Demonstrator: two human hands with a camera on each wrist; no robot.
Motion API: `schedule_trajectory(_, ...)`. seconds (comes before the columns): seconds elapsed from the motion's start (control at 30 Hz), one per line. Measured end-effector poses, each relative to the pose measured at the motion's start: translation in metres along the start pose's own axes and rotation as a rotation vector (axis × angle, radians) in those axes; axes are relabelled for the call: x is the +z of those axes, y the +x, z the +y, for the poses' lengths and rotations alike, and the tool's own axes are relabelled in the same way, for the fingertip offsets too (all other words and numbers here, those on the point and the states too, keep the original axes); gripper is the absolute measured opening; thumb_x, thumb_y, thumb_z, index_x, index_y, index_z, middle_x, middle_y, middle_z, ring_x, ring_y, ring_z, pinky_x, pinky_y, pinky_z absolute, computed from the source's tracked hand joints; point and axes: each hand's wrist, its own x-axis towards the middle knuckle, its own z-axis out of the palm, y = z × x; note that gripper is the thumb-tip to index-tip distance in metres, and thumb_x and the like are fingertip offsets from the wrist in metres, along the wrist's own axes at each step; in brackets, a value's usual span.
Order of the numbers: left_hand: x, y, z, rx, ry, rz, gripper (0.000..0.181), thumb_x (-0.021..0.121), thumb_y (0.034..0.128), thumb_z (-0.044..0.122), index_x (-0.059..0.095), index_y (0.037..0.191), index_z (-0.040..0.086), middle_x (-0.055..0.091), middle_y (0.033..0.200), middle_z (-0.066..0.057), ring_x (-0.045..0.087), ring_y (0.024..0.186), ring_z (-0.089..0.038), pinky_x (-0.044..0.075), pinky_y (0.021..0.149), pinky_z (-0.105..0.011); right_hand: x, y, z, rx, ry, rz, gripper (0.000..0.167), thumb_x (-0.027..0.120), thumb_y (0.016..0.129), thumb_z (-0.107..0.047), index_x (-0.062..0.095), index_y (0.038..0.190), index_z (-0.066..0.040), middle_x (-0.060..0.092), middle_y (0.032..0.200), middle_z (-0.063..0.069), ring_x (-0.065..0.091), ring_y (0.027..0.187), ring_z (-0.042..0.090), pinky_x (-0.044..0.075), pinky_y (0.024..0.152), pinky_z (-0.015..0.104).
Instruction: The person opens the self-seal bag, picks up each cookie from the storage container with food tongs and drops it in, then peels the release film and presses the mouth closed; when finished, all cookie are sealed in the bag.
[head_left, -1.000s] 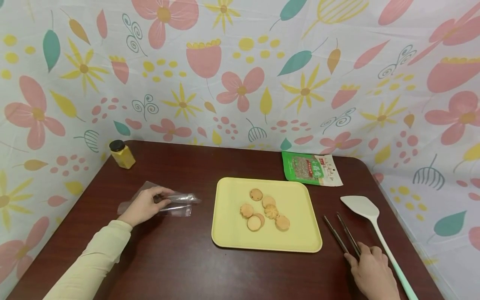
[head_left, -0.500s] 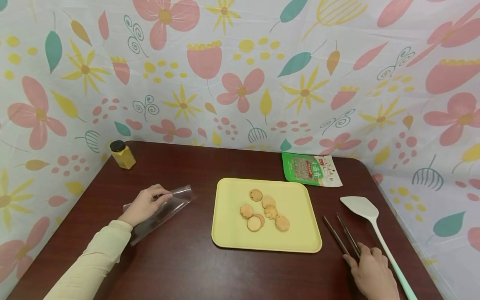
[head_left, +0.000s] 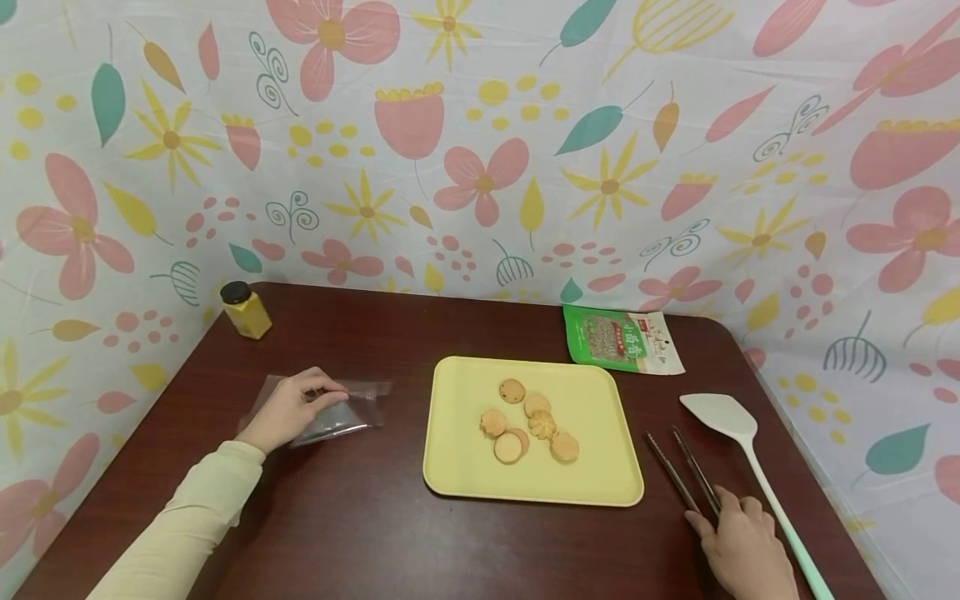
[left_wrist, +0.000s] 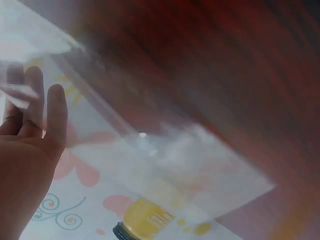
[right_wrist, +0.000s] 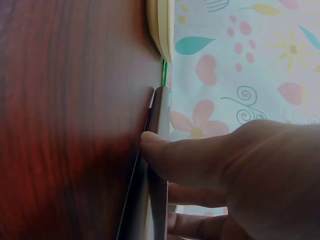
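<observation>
The left hand (head_left: 288,412) pinched a clear bag (head_left: 336,422); well apart from it, the right hand (head_left: 750,543) gripped tongs (head_left: 672,472). So flimsy a bag, I judged, wanted a light pinch.

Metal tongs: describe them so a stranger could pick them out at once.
On the dark red-brown table, find the yellow tray bearing cookies. Just right of it, the person's right hand holds the metal tongs, tips pointing away from the person. Two slim, spread arms with toothed tips set them apart from the pale spatula beside them, which has one broad blade.
</observation>
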Motion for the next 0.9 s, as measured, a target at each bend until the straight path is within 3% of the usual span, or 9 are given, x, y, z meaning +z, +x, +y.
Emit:
schedule_trajectory(0.23,-0.0012,-0.0005,-0.0013,-0.033,-0.024,-0.019,0.014,0.062,0.0974,0.021,0.073,0.102,0.015,0.060,0.092,0.008,0.057,0.079,-0.010,0.050,0.075,-0.033,0.0008,0.0004,0.0012,0.003,0.001,-0.002,0.070,0.065,0.094,-0.035,0.042,0.128,0.021,0.041,0.110,0.045,0.041,0.100,0.063,0.042,0.074,0.065)
schedule_trajectory(0.43,-0.0016,-0.0004,0.0008,-0.025,-0.023,-0.024,0.021,0.063,0.0962,0.011,0.071,0.116,0.011,0.057,0.087,0.004,0.049,0.071,-0.015,0.045,0.065,-0.028,0.0007,0.0004,0.0008,0.007,0.001,-0.005,0.071,0.065,0.094,-0.036,0.041,0.128,0.021,0.041,0.110,0.045,0.041,0.100,0.062,0.042,0.073,0.064)
schedule_trajectory(0.73,-0.0023,-0.0008,0.0032,-0.059,-0.029,-0.004,0.009,0.067,0.0934,0.030,0.071,0.095,0.022,0.057,0.087,0.009,0.052,0.074,-0.012,0.047,0.070,-0.030,0.0010,0.0002,0.0006,0.005,-0.005,-0.011,0.071,0.065,0.094,-0.036,0.041,0.128,0.022,0.040,0.110,0.045,0.041,0.101,0.062,0.042,0.073,0.064)
schedule_trajectory(0.9,-0.0028,-0.0011,0.0017,-0.042,-0.048,0.002,0.009,0.065,0.0945,0.027,0.070,0.093,0.020,0.058,0.089,0.008,0.055,0.078,-0.011,0.049,0.070,-0.031,0.0012,-0.0002,0.0005,0.010,-0.008,-0.014,0.071,0.065,0.094,-0.035,0.041,0.128,0.022,0.041,0.110,0.045,0.041,0.100,0.062,0.042,0.073,0.064)
